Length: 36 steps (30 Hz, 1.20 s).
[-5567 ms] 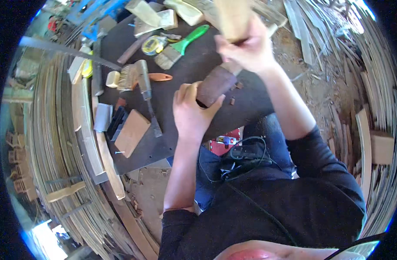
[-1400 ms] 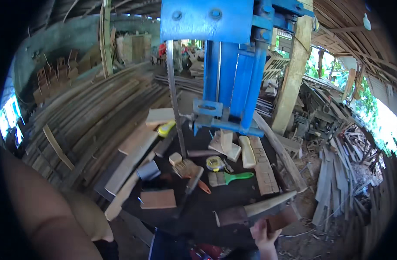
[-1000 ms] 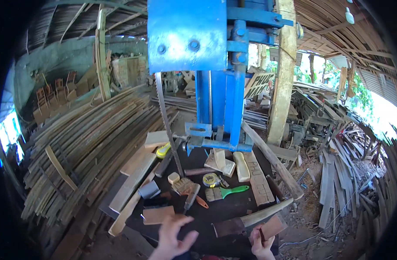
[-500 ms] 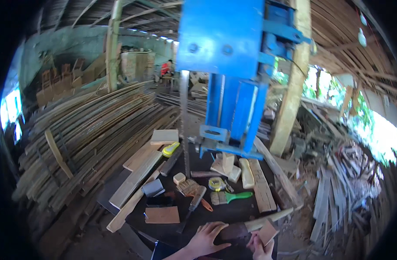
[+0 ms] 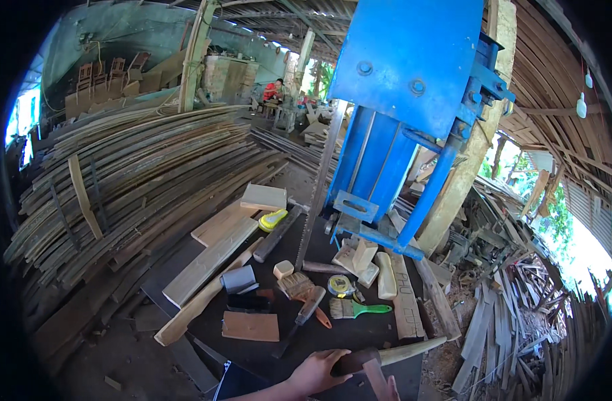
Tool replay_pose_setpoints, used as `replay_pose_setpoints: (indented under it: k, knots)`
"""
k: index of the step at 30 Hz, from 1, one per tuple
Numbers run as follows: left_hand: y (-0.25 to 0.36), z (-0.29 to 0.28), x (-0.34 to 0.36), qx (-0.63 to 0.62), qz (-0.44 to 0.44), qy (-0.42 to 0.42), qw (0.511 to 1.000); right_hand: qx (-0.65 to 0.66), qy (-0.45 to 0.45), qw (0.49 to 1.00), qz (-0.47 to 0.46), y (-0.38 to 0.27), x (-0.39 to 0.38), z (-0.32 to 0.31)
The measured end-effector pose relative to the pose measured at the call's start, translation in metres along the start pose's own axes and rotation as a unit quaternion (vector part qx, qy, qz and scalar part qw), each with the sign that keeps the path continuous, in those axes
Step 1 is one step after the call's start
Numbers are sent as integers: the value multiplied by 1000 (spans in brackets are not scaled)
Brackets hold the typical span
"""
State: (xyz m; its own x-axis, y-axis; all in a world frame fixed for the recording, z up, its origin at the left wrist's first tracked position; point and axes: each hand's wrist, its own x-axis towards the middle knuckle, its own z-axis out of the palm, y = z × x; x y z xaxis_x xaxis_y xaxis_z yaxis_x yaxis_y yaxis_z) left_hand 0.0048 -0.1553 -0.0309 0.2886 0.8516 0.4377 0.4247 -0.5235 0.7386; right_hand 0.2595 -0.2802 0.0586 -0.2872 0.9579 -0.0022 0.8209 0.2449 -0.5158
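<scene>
At the table's near edge lies a tool with a broad dark head (image 5: 349, 362) and a pale wooden handle (image 5: 416, 349) pointing right. My left hand (image 5: 317, 374) is closed on the left end of the dark head. My right hand (image 5: 392, 389), partly cut off by the lower edge, holds a flat reddish-brown piece (image 5: 373, 379) against or just over the dark head; contact is hard to tell. Just beyond lie a green-handled paintbrush (image 5: 360, 309), a yellow tape measure (image 5: 340, 286), a wooden-handled tool with a dark blade (image 5: 307, 309) and a brown rectangular sheet (image 5: 250, 326).
A blue bandsaw (image 5: 399, 73) rises over the dark table (image 5: 205, 321), its toothed blade (image 5: 319, 187) exposed. Wooden boards (image 5: 212, 257), blocks (image 5: 362, 257) and a yellow brush (image 5: 272, 219) surround the blade. Stacked planks (image 5: 152, 160) fill the left. A person in red (image 5: 272, 90) sits far back.
My left hand has gone from spread fingers to closing on the dark head. The reddish-brown piece in my right hand has moved left and down over it. The view has shifted and tilted.
</scene>
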Motion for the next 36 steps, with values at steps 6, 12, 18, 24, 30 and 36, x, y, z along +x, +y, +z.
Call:
replay_pose_setpoints:
  k: [6,12,18,24,30,36]
  knots:
    - [4,2,2,-9,-12,5,1000,-52,39,997,-49,-14,62,9]
    - [6,1,-1,-12,-7,43,999,-139,-94,986,24,-2,37,-6]
    - [9,1,4,4,-1,29,1000,-117,-37,992,17,-49,28,-15]
    - [3,-7,-2,35,-19,46,998,-57,-40,997,21,-48,102,-8]
    - [11,6,1,50,0,47,998,-34,-79,988,127,-62,28,-41]
    - [7,1,-2,73,-1,36,997,-39,-56,993,95,-64,48,-30]
